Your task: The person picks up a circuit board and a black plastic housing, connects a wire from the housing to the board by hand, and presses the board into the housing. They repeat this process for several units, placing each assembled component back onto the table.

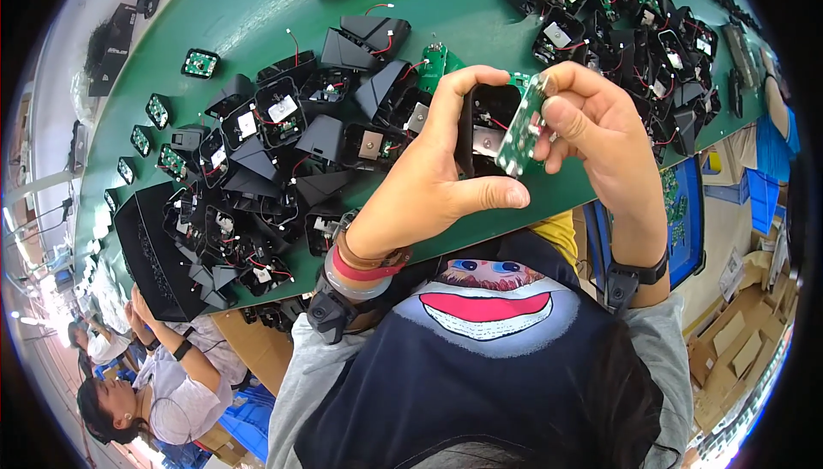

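My left hand [429, 165] is curled around a small black plastic housing [490, 107], its open side up. Inside it a metal plate and a bit of red wire show. Between the thumb and fingers of my right hand [600, 130] is a green circuit board [519, 136], tilted on edge over the housing's right side. Where board and housing meet, I cannot tell whether they touch. Just beyond my left fingers, another green circuit board [435, 61] lies on the table.
Many black housings [281, 109] with red wires crowd the green table [249, 6] at left, and another pile [660, 49] sits at right. Small boarded units stand along the far left. A black box [150, 246] is at the left edge, near a co-worker's hands. A blue tray [686, 237] is lower right.
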Demonstrator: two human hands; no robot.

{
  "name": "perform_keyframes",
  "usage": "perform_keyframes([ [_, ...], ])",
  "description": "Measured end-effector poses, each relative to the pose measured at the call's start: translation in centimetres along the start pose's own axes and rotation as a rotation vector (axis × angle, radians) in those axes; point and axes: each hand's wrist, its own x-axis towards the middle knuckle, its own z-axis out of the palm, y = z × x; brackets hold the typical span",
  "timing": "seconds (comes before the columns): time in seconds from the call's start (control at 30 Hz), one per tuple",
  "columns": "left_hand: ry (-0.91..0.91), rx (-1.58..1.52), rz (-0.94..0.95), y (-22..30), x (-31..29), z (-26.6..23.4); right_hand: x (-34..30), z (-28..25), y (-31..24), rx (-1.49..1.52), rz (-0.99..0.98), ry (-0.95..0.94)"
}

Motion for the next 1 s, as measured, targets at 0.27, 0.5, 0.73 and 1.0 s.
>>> perform_keyframes([
  [0.27,-0.001,0.026,-0.048,0.1,0.1,0.0,-0.1,1.9,0.2,-0.475,-0.093,0.14],
  [0.5,0.092,-0.089,-0.136,1.5,0.3,0.3,1.5,2.4,1.5,-0.493,-0.231,0.164],
  [0.73,0.154,-0.271,-0.282,0.9,0.2,0.4,2.1,2.1,1.3,-0.617,-0.216,0.052],
  [1.0,0.176,-0.061,-0.124,0.6,0.6,1.3,1.4,0.9,1.5,-0.267,-0.02,-0.05],
])
